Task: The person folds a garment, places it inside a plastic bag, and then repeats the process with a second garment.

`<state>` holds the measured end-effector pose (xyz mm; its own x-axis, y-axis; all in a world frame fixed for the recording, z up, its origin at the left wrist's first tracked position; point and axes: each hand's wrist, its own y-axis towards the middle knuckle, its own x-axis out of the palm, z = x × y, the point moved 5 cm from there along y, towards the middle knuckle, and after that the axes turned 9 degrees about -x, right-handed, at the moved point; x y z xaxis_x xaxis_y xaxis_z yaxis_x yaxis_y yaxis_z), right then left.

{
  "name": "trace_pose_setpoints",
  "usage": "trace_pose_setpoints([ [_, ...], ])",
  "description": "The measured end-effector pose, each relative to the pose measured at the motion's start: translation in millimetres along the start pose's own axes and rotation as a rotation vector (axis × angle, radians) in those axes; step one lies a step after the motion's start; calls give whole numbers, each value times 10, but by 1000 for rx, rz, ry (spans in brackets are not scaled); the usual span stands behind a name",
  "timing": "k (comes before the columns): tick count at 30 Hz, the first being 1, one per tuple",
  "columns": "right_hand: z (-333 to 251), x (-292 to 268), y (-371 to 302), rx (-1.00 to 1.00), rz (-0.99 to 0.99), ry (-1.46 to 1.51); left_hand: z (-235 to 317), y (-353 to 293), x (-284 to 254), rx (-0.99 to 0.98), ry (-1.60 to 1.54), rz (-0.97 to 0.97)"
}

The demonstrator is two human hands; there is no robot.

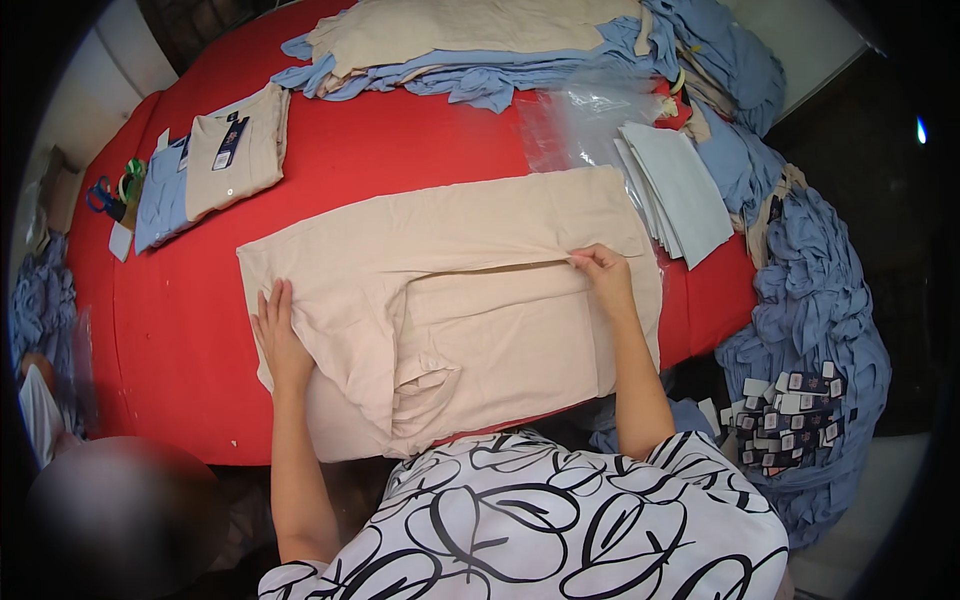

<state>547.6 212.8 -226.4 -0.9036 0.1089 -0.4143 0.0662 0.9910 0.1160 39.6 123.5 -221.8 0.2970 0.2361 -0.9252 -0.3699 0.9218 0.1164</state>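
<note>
Beige garment (500,330), plain cloth: clamped at one long folded edge between thumb and fingertips of the right hand (604,270), tips together; covered near its left margin by the left hand (283,345), laid flat, fingers slightly apart, nothing pinched; spread directly before the wearer, on the red table cover (165,330), close to the front edge; broad folded band across the far side, looser gathers and a buttoned opening toward the near side.

Step in hand, by judgement: folding and straightening, one edge held for alignment, opposite side steadied; next move, by judgement: calling for a light, even draw on the pinched edge, then smoothing of the near gathers, without shifting the layers beneath.

Beyond the right hand: stack of pale sheets (685,190), slightly fanned; clear plastic bags (570,130), just beside; beyond the left hand: folded garments (262,165), beige and blue, tags on top; blue-handled scissors (104,196), near these; at the far side: broad pile of beige and blue clothing (470,25); right of the table: heap of blue cloth (825,265), rumpled; cluster of dark and white tags (790,415), resting upon it.
</note>
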Motion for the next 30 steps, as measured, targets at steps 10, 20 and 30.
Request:
trace_pose_setpoints([
  [10,-496,355,-74,-326,-24,-217,-2,18,11,16,-12,1],
  [20,-192,569,-76,-101,68,31,-35,-4,26,16,-4,16],
  [30,-80,78,-174,-73,324,273,-52,-23,7,41,-25,37],
])
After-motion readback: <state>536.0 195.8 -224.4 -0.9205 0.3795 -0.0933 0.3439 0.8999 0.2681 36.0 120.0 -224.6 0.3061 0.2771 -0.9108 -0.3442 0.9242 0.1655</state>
